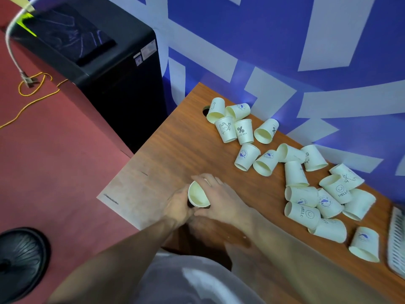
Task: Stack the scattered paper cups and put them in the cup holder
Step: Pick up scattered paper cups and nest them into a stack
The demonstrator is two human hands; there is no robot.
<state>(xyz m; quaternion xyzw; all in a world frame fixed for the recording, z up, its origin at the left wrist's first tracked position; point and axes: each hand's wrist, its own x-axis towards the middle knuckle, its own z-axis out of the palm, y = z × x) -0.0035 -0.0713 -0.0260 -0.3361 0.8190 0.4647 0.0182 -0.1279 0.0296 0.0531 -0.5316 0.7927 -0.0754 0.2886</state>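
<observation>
Near the table's left edge, both hands met around one paper cup (198, 194). Left hand (178, 206) had fingers curled round the cup's near-left side; right hand (219, 199) wrapped it from the far and right side, fingers bent over the rim. Something dark showed just beneath the cup, between the hands, possibly the cup holder, but too hidden to tell.

Risk, as judged: paper walls are thin, so squeezing from two sides could dent the rim and make later nesting stick. If the cup went down tilted onto whatever sits beneath it, it could seat crooked or tip off toward the floor, the table edge being close.

Held cup's mouth faced up and toward the camera, pale inside visible; its long axis ran roughly vertical, leaning slightly toward the near-left.

Scattered cups (302, 195) lay well apart to the right on the wooden table (175, 139), along the blue-and-white wall; most on their sides, mouths pointing many ways, a few upside down. No stack visible yet; most of the task remained.
</observation>
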